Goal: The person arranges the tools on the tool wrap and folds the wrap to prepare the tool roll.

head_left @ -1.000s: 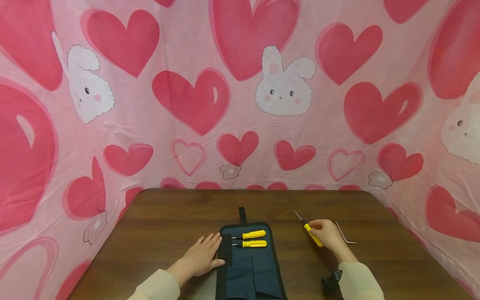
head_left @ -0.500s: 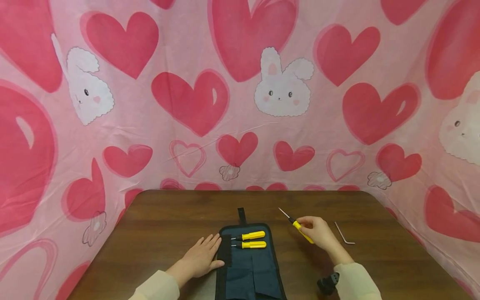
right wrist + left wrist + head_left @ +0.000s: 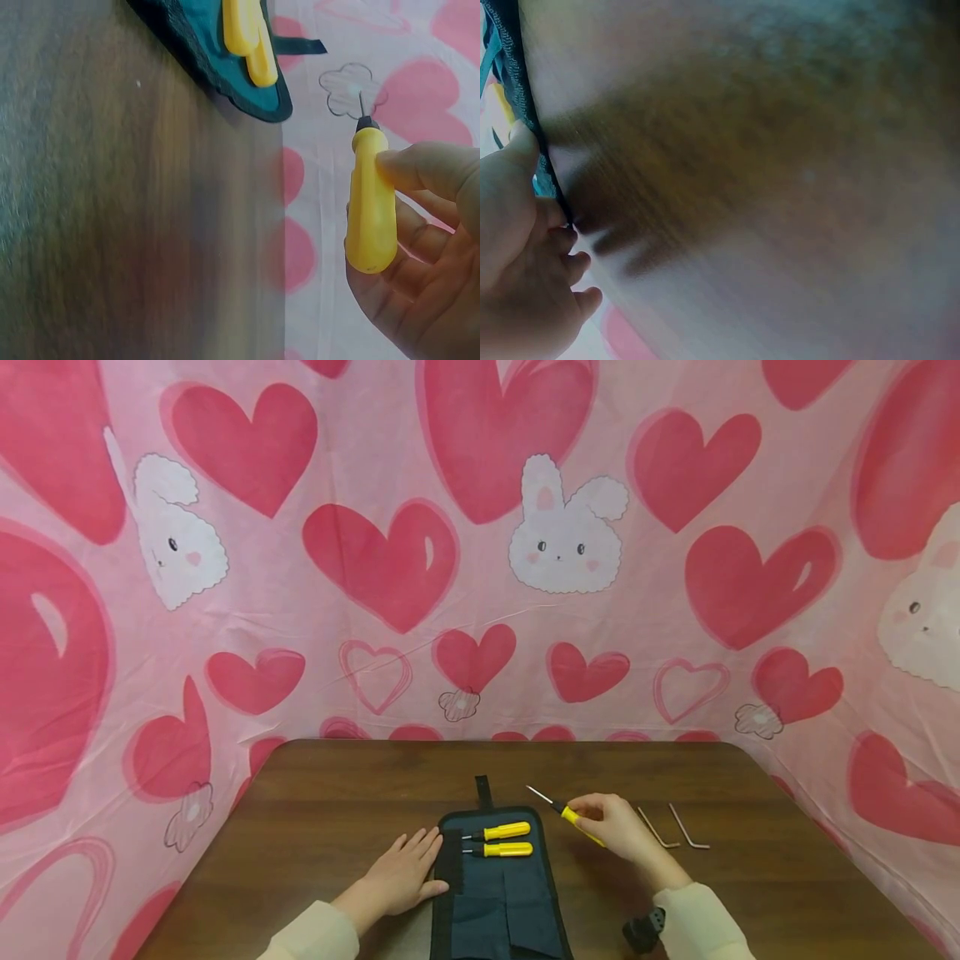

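Note:
A dark blue tool pouch (image 3: 480, 893) lies unrolled on the table. Two yellow-handled screwdrivers (image 3: 508, 850) sit side by side in its upper part, their shafts tucked under the black strip on the left. My left hand (image 3: 397, 872) rests flat with spread fingers along the pouch's left edge; the left wrist view shows the fingers at that edge. To the right of the pouch, my right hand (image 3: 618, 827) pinches a third yellow screwdriver (image 3: 373, 202) by its handle, thumb on one side and fingers behind. Its metal tip points up and left, toward the pouch's top right corner.
Two L-shaped hex keys (image 3: 690, 828) lie on the brown wooden table (image 3: 360, 777) just right of my right hand. A black strap (image 3: 483, 789) sticks out from the pouch's far end. Pink heart-patterned cloth (image 3: 480, 610) hangs behind the table.
The right hand has moved left with the screwdriver, nearer the pouch, and a second hex key has come into sight behind it. My left hand stays in place.

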A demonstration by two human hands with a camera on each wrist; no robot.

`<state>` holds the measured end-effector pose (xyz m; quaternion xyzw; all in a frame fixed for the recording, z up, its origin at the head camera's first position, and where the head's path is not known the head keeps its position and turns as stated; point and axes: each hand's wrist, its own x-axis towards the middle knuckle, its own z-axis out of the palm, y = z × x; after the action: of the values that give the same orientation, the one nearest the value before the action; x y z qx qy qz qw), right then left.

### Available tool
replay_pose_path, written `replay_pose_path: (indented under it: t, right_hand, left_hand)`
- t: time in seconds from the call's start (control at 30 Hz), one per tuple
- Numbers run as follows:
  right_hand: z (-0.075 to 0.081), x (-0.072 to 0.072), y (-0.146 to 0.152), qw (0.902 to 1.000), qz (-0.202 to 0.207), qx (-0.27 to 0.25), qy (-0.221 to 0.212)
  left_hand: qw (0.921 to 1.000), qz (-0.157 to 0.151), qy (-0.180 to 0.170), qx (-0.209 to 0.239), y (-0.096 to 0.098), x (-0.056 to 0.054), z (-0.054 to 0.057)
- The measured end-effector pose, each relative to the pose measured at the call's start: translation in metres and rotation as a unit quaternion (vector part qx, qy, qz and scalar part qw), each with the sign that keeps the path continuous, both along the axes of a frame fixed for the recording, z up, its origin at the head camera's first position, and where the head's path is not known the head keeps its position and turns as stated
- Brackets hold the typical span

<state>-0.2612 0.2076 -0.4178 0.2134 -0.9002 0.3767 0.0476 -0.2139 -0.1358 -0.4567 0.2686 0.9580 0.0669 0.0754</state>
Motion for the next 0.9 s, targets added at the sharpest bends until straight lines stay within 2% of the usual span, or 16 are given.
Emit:
replay_pose_path:
  t: [0.13, 0.5, 0.73, 0.9]
  right_hand:
    - [-0.001, 0.001, -0.004, 0.9995, 0.032, -0.001, 0.008]
    - [-0.004, 0.002, -0.02, 0.9955, 0.092, -0.005, -0.02]
    - [-0.006, 0.006, -0.034, 0.9915, 0.121, 0.004, -0.047]
    - [-0.01, 0.008, -0.042, 0.9893, 0.137, 0.017, -0.049]
  left_hand:
    - [1.0, -0.001, 0.002, -0.002, 0.0, -0.001, -0.001]
    - [1.0, 0.0, -0.005, 0.0, -0.001, -0.001, -0.002]
    - [1.0, 0.004, -0.007, 0.0, -0.001, 0.0, -0.002]
    - [1.0, 0.004, -0.001, 0.002, 0.0, -0.001, -0.003]
